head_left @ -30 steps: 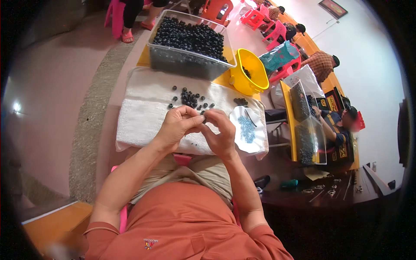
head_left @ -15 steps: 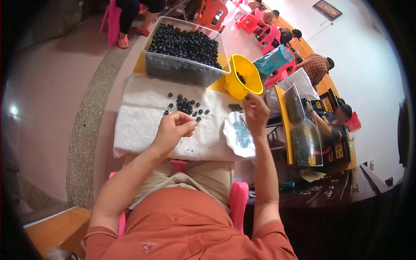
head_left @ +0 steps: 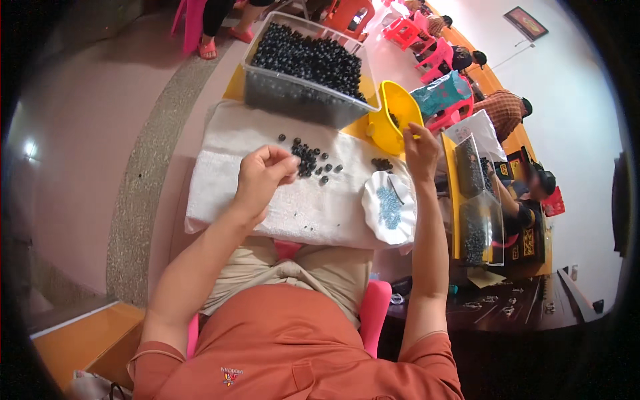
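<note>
My left hand [head_left: 261,179] is over the white towel [head_left: 230,197], thumb and fingers pinched together beside a loose pile of black beads [head_left: 307,159]. Whatever lies between those fingertips is hidden. Farther right, my right hand [head_left: 422,157] is raised next to the yellow scoop-shaped tub [head_left: 390,127], its fingers bent together; anything in them is too small to name. Some dark beads show inside the tub. Below this hand, a white dish [head_left: 375,220] with a wavy rim holds tiny light-blue beads [head_left: 390,207] and a thin dark stick.
At the back stands a clear plastic bin [head_left: 300,100] heaped with black beads. A small dark bead cluster [head_left: 381,164] sits by the dish. To the right, another person works at clear bins [head_left: 483,227]. Pink chairs and several seated people are behind.
The whole view has shifted, moving the scene rightward. Against the towel, my left hand has moved away and left, past the near edge of the bead pile. My right hand stays beside the yellow tub.
</note>
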The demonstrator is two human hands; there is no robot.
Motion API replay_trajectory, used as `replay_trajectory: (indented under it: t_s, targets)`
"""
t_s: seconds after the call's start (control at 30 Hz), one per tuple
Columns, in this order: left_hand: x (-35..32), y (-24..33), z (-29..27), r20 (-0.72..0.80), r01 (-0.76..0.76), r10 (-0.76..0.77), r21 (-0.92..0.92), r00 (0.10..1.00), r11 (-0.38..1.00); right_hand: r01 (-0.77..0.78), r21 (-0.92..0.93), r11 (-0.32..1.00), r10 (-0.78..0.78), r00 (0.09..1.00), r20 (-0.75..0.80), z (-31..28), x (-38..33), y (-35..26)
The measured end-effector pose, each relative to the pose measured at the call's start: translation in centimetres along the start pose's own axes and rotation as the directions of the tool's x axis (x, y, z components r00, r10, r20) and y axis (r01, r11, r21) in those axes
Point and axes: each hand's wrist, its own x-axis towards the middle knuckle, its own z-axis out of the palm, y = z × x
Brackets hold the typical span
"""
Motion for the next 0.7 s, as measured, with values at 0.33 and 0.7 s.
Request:
replay_trajectory:
  t_s: [0.33, 0.7]
  targets:
    - [1.0, 1.0, -1.2, -0.072, -0.076, 0.071, -0.068, 0.995, 0.995, 0.024, 0.026, 0.999, -0.035, 0.806, 0.590, 5.0, -9.1, -9.9]
    - [1.4, 0.7, -1.6, -0.079, -0.041, 0.038, -0.046, 0.996, 0.998, 0.166, -0.177, 0.970, -0.016, 0.770, 0.638, 6.9, -9.5, -11.2]
